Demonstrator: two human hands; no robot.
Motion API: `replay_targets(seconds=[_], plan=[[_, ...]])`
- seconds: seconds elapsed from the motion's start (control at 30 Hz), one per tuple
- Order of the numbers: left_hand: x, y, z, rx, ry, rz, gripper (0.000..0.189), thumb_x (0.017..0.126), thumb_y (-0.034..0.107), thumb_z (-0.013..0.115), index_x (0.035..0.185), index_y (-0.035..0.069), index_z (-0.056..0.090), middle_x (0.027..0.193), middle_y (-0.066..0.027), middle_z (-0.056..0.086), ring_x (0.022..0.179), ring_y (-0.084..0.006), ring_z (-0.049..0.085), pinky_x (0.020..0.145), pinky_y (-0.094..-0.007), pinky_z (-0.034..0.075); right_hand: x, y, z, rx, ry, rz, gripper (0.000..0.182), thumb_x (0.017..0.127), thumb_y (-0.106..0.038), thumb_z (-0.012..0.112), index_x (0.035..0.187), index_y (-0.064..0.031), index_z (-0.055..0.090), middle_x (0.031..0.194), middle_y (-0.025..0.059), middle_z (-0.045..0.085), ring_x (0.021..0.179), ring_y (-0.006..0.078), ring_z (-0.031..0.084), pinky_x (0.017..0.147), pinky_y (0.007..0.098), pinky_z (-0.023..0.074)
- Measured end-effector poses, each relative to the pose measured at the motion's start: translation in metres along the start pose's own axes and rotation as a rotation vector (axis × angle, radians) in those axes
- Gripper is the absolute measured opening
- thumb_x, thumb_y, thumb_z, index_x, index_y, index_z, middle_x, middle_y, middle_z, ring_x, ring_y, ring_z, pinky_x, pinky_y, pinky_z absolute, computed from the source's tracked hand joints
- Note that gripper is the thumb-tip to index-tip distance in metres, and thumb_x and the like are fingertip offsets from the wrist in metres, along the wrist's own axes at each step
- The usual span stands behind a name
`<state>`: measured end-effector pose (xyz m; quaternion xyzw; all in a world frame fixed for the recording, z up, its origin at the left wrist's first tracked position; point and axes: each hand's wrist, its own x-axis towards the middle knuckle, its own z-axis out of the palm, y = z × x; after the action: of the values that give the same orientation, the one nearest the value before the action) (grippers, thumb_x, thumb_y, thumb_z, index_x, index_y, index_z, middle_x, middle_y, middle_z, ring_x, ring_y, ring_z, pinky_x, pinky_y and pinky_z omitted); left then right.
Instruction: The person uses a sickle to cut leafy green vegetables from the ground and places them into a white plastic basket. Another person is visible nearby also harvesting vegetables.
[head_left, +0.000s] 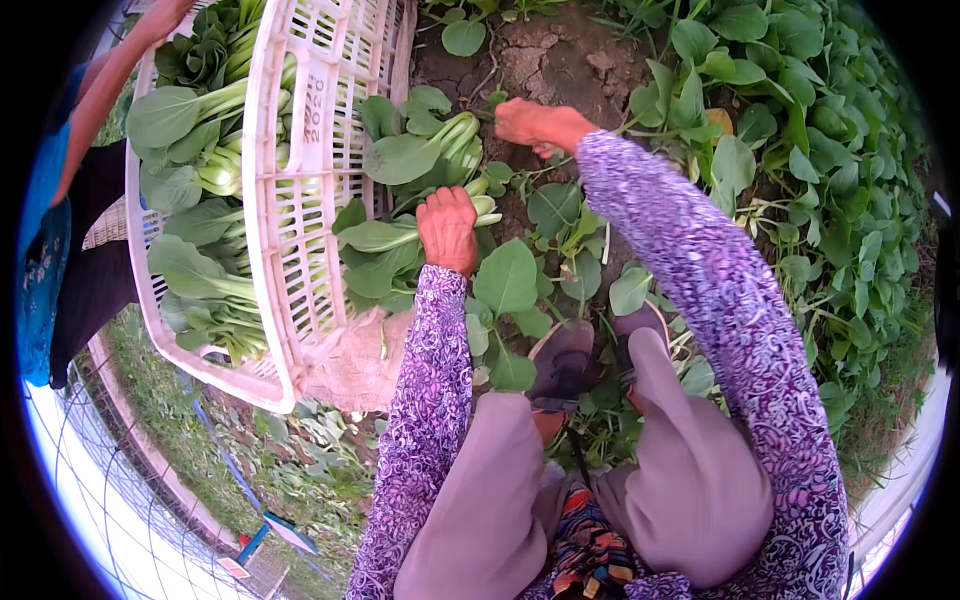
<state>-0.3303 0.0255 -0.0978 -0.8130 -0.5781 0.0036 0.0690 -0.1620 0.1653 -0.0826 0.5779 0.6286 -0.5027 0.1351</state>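
Observation:
My left hand (448, 229) is closed around a head of bok choy (379, 236), its leaves to the left and pale stem ends showing to the right. Just beyond lies another bok choy (457, 142) with broad leaves, beside the crate wall. My right hand (536, 124) hovers over bare soil with its fingers curled; whether anything is inside it is hidden. A white slatted plastic crate (319, 187) stands left of my left hand, and bok choy heads (217, 165) are piled in it, leaves facing outward.
A dense bed of leafy greens (825, 150) runs along the right. My shoes (562, 360) stand among low leaves. Beyond the crate is another person's arm (105, 82). A pale woven cloth (360, 360) lies under the crate's near corner. Wire netting (112, 480) borders the lower left.

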Motion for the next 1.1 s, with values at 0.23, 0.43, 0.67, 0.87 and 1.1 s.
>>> replay_targets(seconds=[0.23, 0.43, 0.67, 0.87, 1.1], plan=[[-0.003, -0.002, -0.021, 0.005, 0.012, -0.021, 0.023, 0.058, 0.003, 0.059, 0.078, 0.006, 0.049, 0.074, -0.0094, 0.05, 0.072, -0.0264, 0.054, 0.06, -0.0375, 0.04, -0.066, 0.04, 0.014, -0.389, 0.517, -0.64, 0.021, 0.085, -0.017, 0.047, 0.079, 0.0009, 0.054, 0.079, 0.0182, 0.058, 0.07, 0.0354, 0.059, 0.063, 0.0428, 0.0492], [-0.003, -0.007, -0.016, 0.051, -0.072, 0.009, 0.02, 0.061, 0.005, 0.06, 0.079, 0.006, 0.051, 0.076, -0.0087, 0.051, 0.073, -0.0244, 0.054, 0.062, -0.0362, 0.041, -0.086, 0.078, 0.016, -0.414, 0.9, -0.884, 0.02, 0.083, -0.021, 0.056, 0.084, -0.0013, 0.052, 0.065, 0.0102, 0.05, 0.062, 0.0261, 0.054, 0.055, 0.0382, 0.0448], [-0.001, -0.01, -0.018, 0.055, -0.086, -0.016, 0.028, 0.057, 0.005, 0.065, 0.08, 0.007, 0.05, 0.079, -0.009, 0.051, 0.076, -0.0245, 0.054, 0.062, -0.0359, 0.041, -0.059, 0.043, 0.028, -0.434, 0.951, -1.254, 0.011, 0.078, -0.014, 0.057, 0.083, -0.0053, 0.052, 0.09, 0.0101, 0.055, 0.069, 0.0253, 0.058, 0.058, 0.0342, 0.0479], [-0.003, -0.009, -0.018, 0.007, -0.082, -0.034, 0.027, 0.059, 0.002, 0.058, 0.084, 0.007, 0.049, 0.079, -0.0094, 0.051, 0.075, -0.027, 0.055, 0.06, -0.038, 0.041, -0.008, 0.018, 0.023, -0.527, 0.815, -1.047, 0.006, 0.077, -0.009, 0.054, 0.079, -0.0033, 0.055, 0.082, 0.0114, 0.057, 0.071, 0.0282, 0.06, 0.061, 0.0364, 0.0502], [-0.004, -0.011, -0.02, -0.008, -0.123, -0.062, 0.031, 0.058, 0.002, 0.059, 0.086, 0.006, 0.049, 0.081, -0.0099, 0.051, 0.076, -0.0268, 0.054, 0.062, -0.0374, 0.041, 0.006, 0.031, 0.012, -0.196, 0.543, -0.638, 0.028, 0.086, -0.019, 0.045, 0.077, 0.0046, 0.057, 0.086, 0.0228, 0.059, 0.084, 0.0387, 0.058, 0.069, 0.0431, 0.0487]])
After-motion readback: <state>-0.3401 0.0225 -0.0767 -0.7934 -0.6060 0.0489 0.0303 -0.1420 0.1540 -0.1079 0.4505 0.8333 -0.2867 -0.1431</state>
